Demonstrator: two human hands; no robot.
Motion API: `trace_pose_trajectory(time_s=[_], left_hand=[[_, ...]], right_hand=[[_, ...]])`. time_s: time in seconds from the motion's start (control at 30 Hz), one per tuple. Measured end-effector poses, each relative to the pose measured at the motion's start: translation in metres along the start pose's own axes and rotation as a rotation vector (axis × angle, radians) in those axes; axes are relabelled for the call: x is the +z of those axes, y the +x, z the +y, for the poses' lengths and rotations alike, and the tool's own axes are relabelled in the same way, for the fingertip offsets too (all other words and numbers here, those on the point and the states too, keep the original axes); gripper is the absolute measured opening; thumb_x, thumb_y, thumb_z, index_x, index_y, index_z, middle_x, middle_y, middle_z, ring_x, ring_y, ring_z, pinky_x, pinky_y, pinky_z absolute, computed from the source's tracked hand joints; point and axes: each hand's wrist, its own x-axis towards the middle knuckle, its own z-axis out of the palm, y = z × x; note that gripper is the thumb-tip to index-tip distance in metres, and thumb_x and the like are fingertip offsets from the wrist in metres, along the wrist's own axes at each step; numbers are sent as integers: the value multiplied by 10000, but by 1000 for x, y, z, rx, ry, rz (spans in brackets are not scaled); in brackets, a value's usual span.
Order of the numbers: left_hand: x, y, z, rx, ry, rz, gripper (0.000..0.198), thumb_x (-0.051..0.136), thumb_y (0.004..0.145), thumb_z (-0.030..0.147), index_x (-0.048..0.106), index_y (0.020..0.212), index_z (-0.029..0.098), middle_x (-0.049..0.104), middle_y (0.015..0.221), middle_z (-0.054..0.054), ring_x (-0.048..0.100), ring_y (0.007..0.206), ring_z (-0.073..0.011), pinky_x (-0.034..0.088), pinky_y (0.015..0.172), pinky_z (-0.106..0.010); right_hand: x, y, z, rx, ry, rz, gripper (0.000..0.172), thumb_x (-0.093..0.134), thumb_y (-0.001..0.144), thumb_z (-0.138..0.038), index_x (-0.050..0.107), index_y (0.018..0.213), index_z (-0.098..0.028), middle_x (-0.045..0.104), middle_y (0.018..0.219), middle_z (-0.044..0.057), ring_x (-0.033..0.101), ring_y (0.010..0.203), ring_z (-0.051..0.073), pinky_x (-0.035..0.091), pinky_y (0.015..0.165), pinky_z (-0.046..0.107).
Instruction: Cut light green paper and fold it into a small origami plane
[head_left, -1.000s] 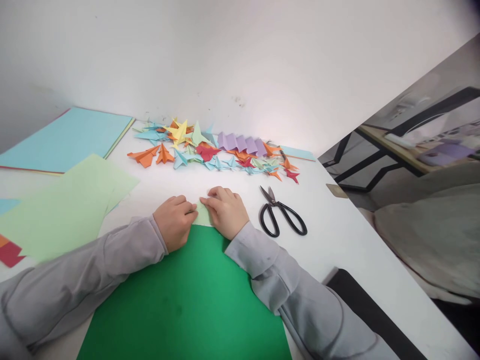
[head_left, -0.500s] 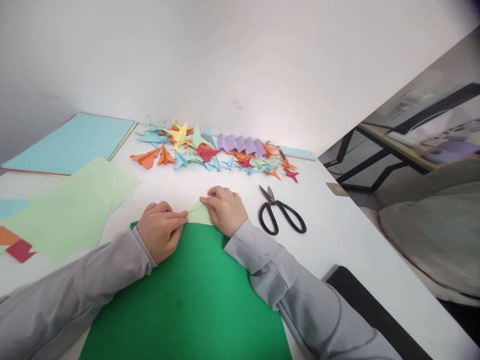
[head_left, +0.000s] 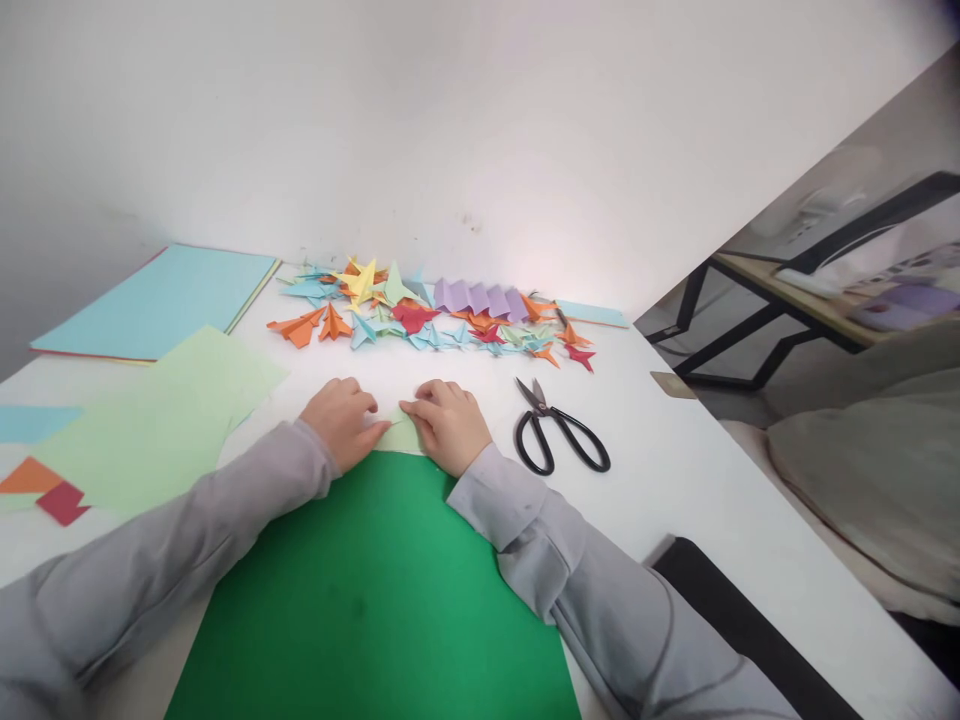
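A small piece of light green folding paper [head_left: 400, 438] lies at the top edge of a large green sheet [head_left: 375, 590]. My right hand [head_left: 448, 425] is closed, with thumb and index finger pinched on the paper's upper right part. From the other side my left hand [head_left: 341, 425] holds the paper's left edge down with its thumb; its other fingers are curled, and a gap shows between thumb and index finger. Parts of the paper are hidden under both hands. To the right of my right hand rest black-handled scissors [head_left: 559, 425], blades slightly apart.
Folded paper figures [head_left: 360, 285] in several colours and a purple pleated strip [head_left: 480, 300] line the wall. On the left are a blue-topped paper stack [head_left: 157, 300], light green sheets [head_left: 150, 420] and red and orange scraps [head_left: 64, 503]. A black object [head_left: 735, 610] lies front right.
My left hand has shifted slightly up and away from the green sheet's left corner, and its thumb and index finger have parted. My right hand stays in nearly the same place on the paper.
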Motion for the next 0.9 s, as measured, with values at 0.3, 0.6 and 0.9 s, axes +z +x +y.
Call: trace_pose_trajectory(time_s=[0.3, 0.6, 0.9], left_hand=[[2, 37, 16, -89, -55, -344, 162, 574, 769, 245, 664, 860, 144, 636, 878, -87, 606, 850, -202, 455, 791, -291], [3, 36, 16, -112, -168, -366, 179, 584, 772, 309, 675, 800, 158, 640, 859, -62, 600, 821, -194, 455, 766, -288], [10, 29, 19, -152, -194, -271, 272, 628, 726, 244, 639, 968, 120, 586, 985, -110, 584, 939, -234, 450, 847, -323]], right_hand=[[1, 1, 5, 92, 99, -13, 274, 558, 814, -218, 620, 1069, -142, 585, 1095, 129, 510, 1022, 264, 399, 839, 403], [10, 2, 15, 123, 321, 22, 156, 550, 778, -164, 609, 919, -193, 610, 1090, 91, 528, 1039, 244, 377, 896, 426], [7, -1, 1, 306, 244, 65, 100, 598, 754, -248, 588, 830, -184, 575, 1115, 131, 502, 1061, 288, 358, 897, 473]])
